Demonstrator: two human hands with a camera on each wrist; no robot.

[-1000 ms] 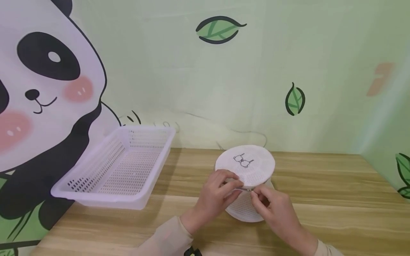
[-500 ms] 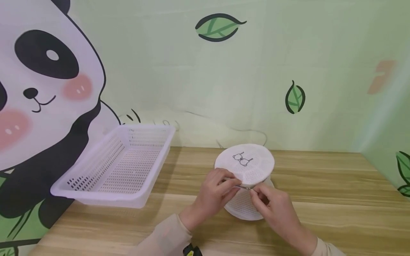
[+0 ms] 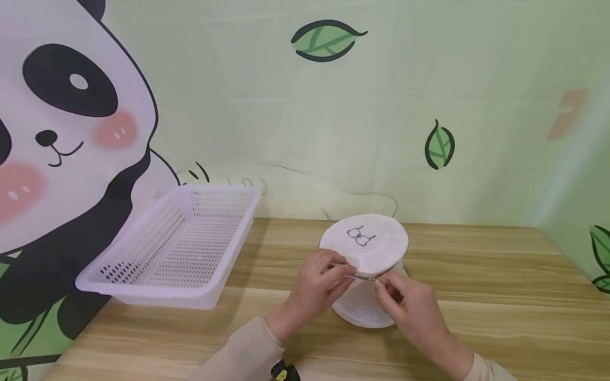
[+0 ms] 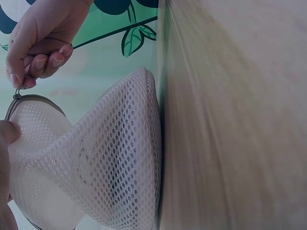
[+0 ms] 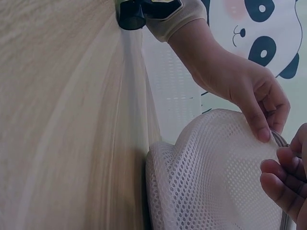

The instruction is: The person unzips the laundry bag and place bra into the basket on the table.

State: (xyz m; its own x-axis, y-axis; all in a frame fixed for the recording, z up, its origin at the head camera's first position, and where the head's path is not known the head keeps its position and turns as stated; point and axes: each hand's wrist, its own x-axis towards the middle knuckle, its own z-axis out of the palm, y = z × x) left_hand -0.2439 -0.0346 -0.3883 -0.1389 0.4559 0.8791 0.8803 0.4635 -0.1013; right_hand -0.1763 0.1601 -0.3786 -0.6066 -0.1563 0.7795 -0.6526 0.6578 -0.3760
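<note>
A white mesh laundry bag (image 3: 364,307) stands on the table, narrow at its waist, with a bra outline printed on its round top (image 3: 381,246). A zipper (image 4: 45,99) runs round the rim of that top. My left hand (image 3: 318,283) pinches the rim at the near left, thumb below it, as the right wrist view also shows. Just to the right, my right hand (image 3: 415,312) pinches the small metal zipper pull (image 4: 17,92) between thumb and forefinger. The far side of the zipper is hidden in the head view.
A white perforated plastic basket (image 3: 209,296) stands on the wooden table (image 3: 476,296) to the left. Behind the table hangs a green backdrop (image 3: 267,106) with a panda and leaves. A dark object (image 3: 285,371) shows beside the left sleeve.
My left fingers have shifted slightly left along the rim. The right hand keeps its pinch on the zipper pull and has hardly moved. The bag stays in place.
</note>
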